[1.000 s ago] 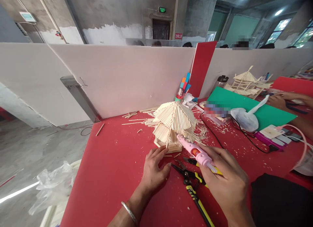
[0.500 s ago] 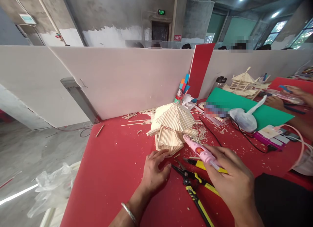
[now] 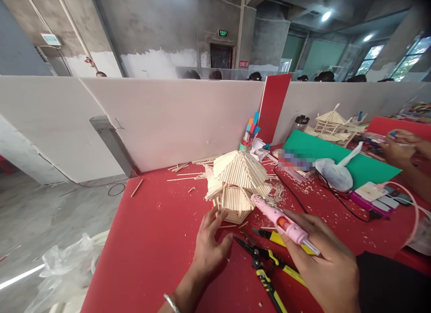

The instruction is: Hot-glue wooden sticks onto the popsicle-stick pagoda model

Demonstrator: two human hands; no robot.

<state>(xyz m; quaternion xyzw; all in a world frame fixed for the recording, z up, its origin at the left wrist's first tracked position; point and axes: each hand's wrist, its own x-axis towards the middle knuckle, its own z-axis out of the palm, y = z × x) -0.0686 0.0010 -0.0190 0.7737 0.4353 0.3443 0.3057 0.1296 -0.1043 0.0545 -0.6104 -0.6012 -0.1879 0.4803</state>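
Observation:
A small house model [image 3: 237, 180] built of thin wooden sticks stands on the red table [image 3: 155, 241]. My right hand [image 3: 323, 259] grips a pink glue gun [image 3: 281, 221] whose nozzle points at the model's lower right side. My left hand [image 3: 210, 241] rests on the table just in front of the model, fingers spread, fingertips touching its base. It holds nothing.
Yellow-and-black pliers [image 3: 266, 270] lie between my hands. Loose sticks [image 3: 188, 169] and chips litter the table behind the model. A white partition [image 3: 168, 120] backs the table. To the right are a green mat [image 3: 336, 156], a white bag [image 3: 332, 174], a black cable, and another person's hands [image 3: 400, 144].
The model has been turned and now sits tilted, with its roof shifted. My left fingers have moved up to its base. The glue gun stays aimed at the lower right side.

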